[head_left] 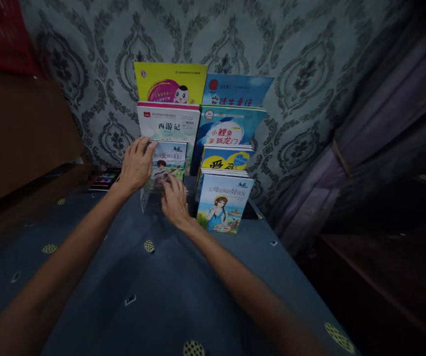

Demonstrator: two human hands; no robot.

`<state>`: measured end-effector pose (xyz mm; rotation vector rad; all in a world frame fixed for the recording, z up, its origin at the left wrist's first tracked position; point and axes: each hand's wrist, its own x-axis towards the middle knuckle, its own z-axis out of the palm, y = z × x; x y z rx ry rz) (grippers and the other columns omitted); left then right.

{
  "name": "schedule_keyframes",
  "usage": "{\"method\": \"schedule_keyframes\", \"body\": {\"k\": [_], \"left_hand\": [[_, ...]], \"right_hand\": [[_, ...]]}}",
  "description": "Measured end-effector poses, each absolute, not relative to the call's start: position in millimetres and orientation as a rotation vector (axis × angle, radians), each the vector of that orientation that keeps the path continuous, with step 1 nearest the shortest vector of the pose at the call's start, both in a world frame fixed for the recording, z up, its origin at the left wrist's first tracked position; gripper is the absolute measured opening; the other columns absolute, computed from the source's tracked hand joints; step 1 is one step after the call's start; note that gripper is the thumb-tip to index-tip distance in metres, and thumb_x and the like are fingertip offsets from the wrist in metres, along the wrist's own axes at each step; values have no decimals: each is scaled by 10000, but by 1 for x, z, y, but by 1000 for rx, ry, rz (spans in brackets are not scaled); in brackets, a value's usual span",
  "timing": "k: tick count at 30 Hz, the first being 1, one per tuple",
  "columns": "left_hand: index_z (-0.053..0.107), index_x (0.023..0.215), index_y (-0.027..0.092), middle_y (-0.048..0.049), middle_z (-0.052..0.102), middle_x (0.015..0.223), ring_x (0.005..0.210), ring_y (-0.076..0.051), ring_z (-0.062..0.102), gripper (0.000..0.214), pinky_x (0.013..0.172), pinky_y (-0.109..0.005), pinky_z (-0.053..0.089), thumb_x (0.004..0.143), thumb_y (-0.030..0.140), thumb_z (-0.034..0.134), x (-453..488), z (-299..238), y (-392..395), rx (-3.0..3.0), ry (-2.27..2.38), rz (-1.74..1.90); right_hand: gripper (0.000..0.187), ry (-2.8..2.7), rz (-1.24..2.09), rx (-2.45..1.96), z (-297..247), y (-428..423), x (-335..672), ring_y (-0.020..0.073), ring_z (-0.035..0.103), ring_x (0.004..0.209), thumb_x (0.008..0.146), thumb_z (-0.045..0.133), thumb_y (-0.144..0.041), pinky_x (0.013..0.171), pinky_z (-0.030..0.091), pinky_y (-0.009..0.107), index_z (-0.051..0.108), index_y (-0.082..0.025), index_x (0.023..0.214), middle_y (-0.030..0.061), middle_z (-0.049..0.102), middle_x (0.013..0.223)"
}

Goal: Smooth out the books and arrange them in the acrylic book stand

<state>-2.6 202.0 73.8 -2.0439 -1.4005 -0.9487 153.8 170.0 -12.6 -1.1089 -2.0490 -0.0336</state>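
Note:
A small book (168,158) with a guitar player on its cover stands upright in front of a white book (168,118). My left hand (137,163) has its fingers curled at the small book's upper left edge. Lower down, my right hand (175,201) rests its fingertips on the front cover, fingers apart. Below the left hand shows part of a clear stand (144,200). To the right, a light-blue book (224,202) with a girl in a hat fronts another row. My hands cover the small book's left edge and lower part.
Behind stand a yellow book (194,81), a blue book (242,89), a teal book (250,121) and a yellow-blue book (227,157). A dark flat item (106,179) lies at the left by a brown box (20,133). A purple curtain (320,163) hangs right of the blue-covered table (161,291).

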Motion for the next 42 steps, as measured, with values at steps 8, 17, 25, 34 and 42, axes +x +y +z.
{"method": "schedule_keyframes", "body": {"k": [8,17,25,34,42], "left_hand": [[410,1526,165,-197,425,1604,1547,-334,310,569,1250,-551,227,958,130,397,-5,75,200,-2115,-1385,-929],[376,1555,194,-170,406,1625,1557,-313,292,572,1256,-533,205,984,163,364,-6,77,198,-2119,-1390,-881],[336,1554,196,-170,354,1646,1568,-309,255,565,1276,-516,190,993,224,403,-10,75,204,-2147,-1376,-992],[280,1526,163,-215,487,1509,1414,-356,481,686,1174,-524,391,916,289,568,-21,47,207,-1968,-1659,-1314],[558,1249,158,-139,701,1145,1119,-313,656,341,1008,-438,499,925,259,522,-16,32,203,-1983,-1862,-1228]], "right_hand": [[501,-2209,52,-988,-44,139,160,307,433,1431,861,495,-8,1168,411,511,650,-112,1325,203,498,1546],[486,-2301,119,-972,-75,122,170,306,466,1402,872,506,6,1105,469,540,653,-158,1305,190,513,1531],[510,-2041,159,-975,-73,140,179,288,433,1456,921,449,-82,1190,399,558,571,-159,1410,192,469,1560],[723,-1694,144,-1244,-42,196,170,340,315,1534,916,441,-220,1243,308,578,237,-1,1574,290,367,1607],[703,-1679,163,-1269,-32,218,166,353,476,1425,916,464,-237,1192,388,566,276,-22,1559,286,492,1513]]}}
